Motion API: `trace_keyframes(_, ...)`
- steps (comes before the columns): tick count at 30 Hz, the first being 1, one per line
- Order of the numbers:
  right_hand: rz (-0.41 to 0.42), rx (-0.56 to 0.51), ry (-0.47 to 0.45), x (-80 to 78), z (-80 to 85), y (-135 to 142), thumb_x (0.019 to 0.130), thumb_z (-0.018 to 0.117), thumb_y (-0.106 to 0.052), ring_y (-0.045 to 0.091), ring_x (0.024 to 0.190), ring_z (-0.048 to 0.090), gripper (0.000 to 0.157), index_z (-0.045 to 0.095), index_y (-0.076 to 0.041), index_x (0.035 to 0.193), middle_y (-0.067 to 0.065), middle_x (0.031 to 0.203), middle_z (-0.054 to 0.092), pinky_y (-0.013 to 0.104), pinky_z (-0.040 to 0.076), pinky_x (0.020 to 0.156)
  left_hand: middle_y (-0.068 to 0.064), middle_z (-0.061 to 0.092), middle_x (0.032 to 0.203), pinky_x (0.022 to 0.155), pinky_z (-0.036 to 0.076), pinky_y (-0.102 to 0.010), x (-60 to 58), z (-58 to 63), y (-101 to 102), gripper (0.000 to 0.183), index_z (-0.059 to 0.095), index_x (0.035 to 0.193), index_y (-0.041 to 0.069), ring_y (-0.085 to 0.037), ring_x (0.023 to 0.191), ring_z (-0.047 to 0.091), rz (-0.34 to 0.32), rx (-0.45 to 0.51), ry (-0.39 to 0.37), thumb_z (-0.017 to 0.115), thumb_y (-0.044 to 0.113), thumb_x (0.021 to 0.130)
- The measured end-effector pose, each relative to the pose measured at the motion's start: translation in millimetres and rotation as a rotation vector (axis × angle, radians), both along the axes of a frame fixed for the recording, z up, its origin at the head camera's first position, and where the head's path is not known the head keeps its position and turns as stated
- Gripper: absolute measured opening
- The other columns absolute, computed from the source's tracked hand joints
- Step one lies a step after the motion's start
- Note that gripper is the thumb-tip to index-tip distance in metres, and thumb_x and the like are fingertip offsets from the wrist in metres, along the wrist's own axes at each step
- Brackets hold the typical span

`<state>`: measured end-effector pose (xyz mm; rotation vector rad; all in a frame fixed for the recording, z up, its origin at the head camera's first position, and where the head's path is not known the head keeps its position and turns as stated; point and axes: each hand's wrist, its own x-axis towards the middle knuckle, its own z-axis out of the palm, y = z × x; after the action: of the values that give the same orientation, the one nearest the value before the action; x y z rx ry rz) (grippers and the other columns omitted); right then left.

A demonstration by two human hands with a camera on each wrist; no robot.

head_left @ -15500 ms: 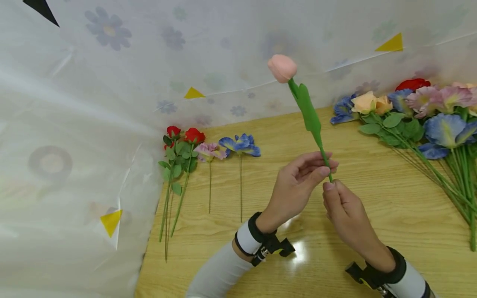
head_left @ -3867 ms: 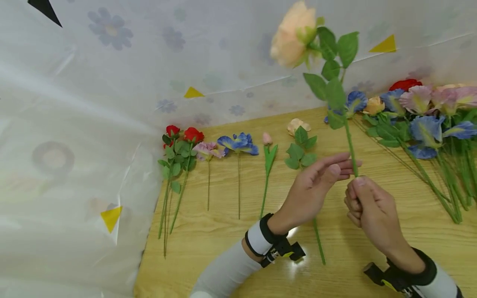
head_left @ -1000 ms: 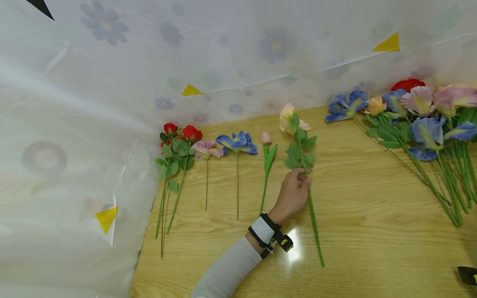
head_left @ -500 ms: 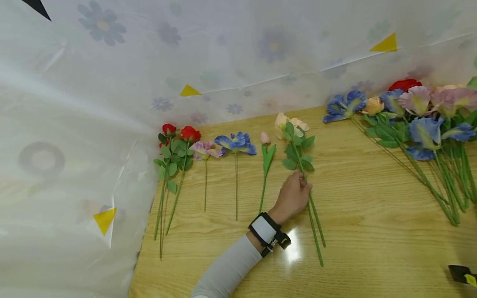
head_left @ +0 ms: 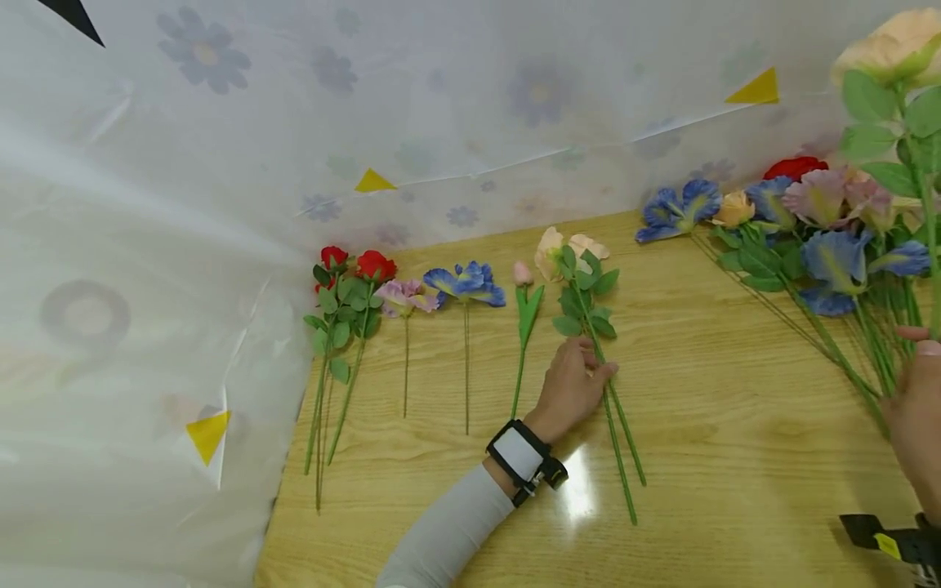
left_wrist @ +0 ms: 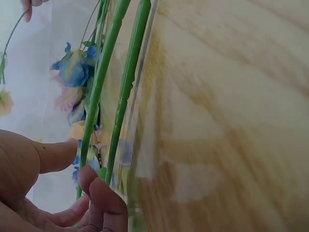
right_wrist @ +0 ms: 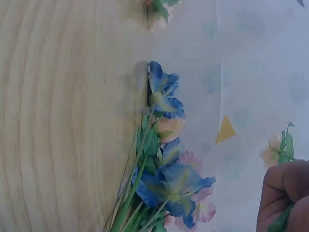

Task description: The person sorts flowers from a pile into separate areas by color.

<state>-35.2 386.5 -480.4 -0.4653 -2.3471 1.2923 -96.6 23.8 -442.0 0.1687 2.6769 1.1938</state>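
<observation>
My left hand is low over the table at the stems of two peach roses lying side by side. In the left wrist view, its curled fingers and thumb are around one green stem, with a narrow gap between their tips; the second stem runs alongside. At the right edge, my right hand grips the stem of another peach rose held upright, partly out of frame. The right wrist view shows that fist with a peach bloom beyond it.
A pink tulip, a blue iris, a pink-purple flower and several red roses lie in a row to the left. A mixed flower pile lies at right. White plastic sheeting borders the wooden table.
The second peach rose has been laid beside the first, and the left hand's thumb has loosened slightly. My right hand has come into view at right, lifting another peach rose from the pile.
</observation>
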Motion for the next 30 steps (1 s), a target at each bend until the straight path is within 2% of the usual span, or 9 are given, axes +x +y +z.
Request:
trace_keyframes(3, 0.038, -0.087, -0.009, 4.0, 28.1, -23, 0.1, 0.022, -0.032, 0.015, 0.034, 0.011, 0.039, 0.041, -0.021, 0.133, -0.002, 0.054, 0.022, 0.032, 0.014, 0.035, 0.001, 0.053, 0.096, 0.061, 0.041, -0.022, 1.8, 1.3, -1, 0.052, 0.046, 0.123, 0.009, -0.007, 0.076, 0.049, 0.012, 0.006, 0.005, 0.06, 0.042, 0.085)
trace_keyframes(6, 0.057, -0.241, 0.063, 9.0, 63.9, -56, 0.099, 0.029, -0.029, 0.014, 0.036, 0.011, 0.039, 0.047, -0.01, 0.127, -0.002, 0.054, 0.022, 0.031, 0.012, 0.035, 0.001, 0.051, 0.093, 0.057, 0.04, -0.02, 3.1, 6.0, -1, 0.049, 0.048, 0.119, 0.01, -0.006, 0.072, 0.047, -0.01, 0.017, 0.067, 0.056, 0.046, 0.087)
trace_keyframes(10, 0.167, -0.308, 0.125, 16.2, 96.9, -93, 0.098, 0.032, -0.021, 0.012, 0.034, 0.016, 0.037, 0.048, 0.003, 0.122, 0.0, 0.049, 0.024, 0.029, 0.014, 0.033, 0.006, 0.053, 0.087, 0.058, 0.041, -0.016, 3.6, 19.6, 4, 0.034, 0.055, 0.11, 0.015, -0.002, 0.069, 0.048, -0.125, 0.156, 0.196, 0.048, 0.043, 0.092)
trace_keyframes(13, 0.317, -0.325, 0.223, 19.9, 105.3, -111, 0.098, 0.032, -0.008, 0.009, 0.033, 0.02, 0.033, 0.047, 0.012, 0.119, 0.0, 0.046, 0.028, 0.026, 0.015, 0.031, 0.009, 0.053, 0.09, 0.064, 0.043, -0.012, 6.7, 35.3, 10, 0.027, 0.055, 0.108, 0.017, 0.002, 0.074, 0.049, -0.252, 0.279, 0.241, 0.043, 0.038, 0.095)
trace_keyframes(17, 0.526, -0.531, 0.419, 18.2, 108.4, -131, 0.095, 0.03, 0.008, 0.005, 0.035, 0.024, 0.027, 0.044, 0.024, 0.111, 0.0, 0.047, 0.032, 0.022, 0.015, 0.029, 0.006, 0.049, 0.1, 0.072, 0.041, -0.009, 15.3, 58.9, 20, 0.028, 0.049, 0.117, 0.014, 0.002, 0.085, 0.046, -0.394, 0.327, 0.301, 0.037, 0.031, 0.098)
trace_keyframes(22, 0.705, -0.735, 0.541, 15.6, 113.0, -155, 0.093, 0.025, 0.013, 0.004, 0.037, 0.027, 0.026, 0.039, 0.03, 0.108, 0.003, 0.053, 0.035, 0.019, 0.019, 0.029, -0.002, 0.048, 0.115, 0.081, 0.038, -0.008, 24.5, 84.2, 29, 0.033, 0.039, 0.13, 0.008, -0.001, 0.101, 0.045, -0.489, 0.34, 0.406, 0.035, 0.019, 0.099)
trace_keyframes(26, 0.778, -0.798, 0.565, 16.5, 109.4, -172, 0.094, 0.022, 0.011, 0.003, 0.038, 0.029, 0.028, 0.04, 0.03, 0.104, 0.003, 0.056, 0.035, 0.018, 0.021, 0.031, -0.007, 0.051, 0.123, 0.087, 0.037, -0.011, 28.8, 106.4, 30, 0.036, 0.034, 0.135, 0.005, -0.002, 0.111, 0.045, -0.51, 0.408, 0.367, 0.035, 0.015, 0.099)
trace_keyframes(29, 0.83, -0.79, 0.563, 18.8, 103.9, -186, 0.094, 0.02, 0.013, 0.003, 0.041, 0.029, 0.027, 0.043, 0.027, 0.096, 0.003, 0.058, 0.035, 0.017, 0.022, 0.032, -0.016, 0.053, 0.12, 0.089, 0.04, -0.017, 31.3, 121.8, 29, 0.034, 0.038, 0.132, 0.0, -0.001, 0.112, 0.047, -0.53, 0.616, 0.202, 0.032, 0.013, 0.1)
trace_keyframes(30, 0.852, -0.786, 0.564, 19.7, 101.5, -190, 0.094, 0.019, 0.014, 0.003, 0.042, 0.029, 0.029, 0.043, 0.026, 0.103, 0.003, 0.059, 0.035, 0.017, 0.023, 0.033, -0.018, 0.054, 0.117, 0.088, 0.042, -0.019, 32.4, 125.7, 28, 0.033, 0.041, 0.129, -0.002, -0.001, 0.108, 0.049, -0.528, 0.687, 0.146, 0.031, 0.012, 0.1)
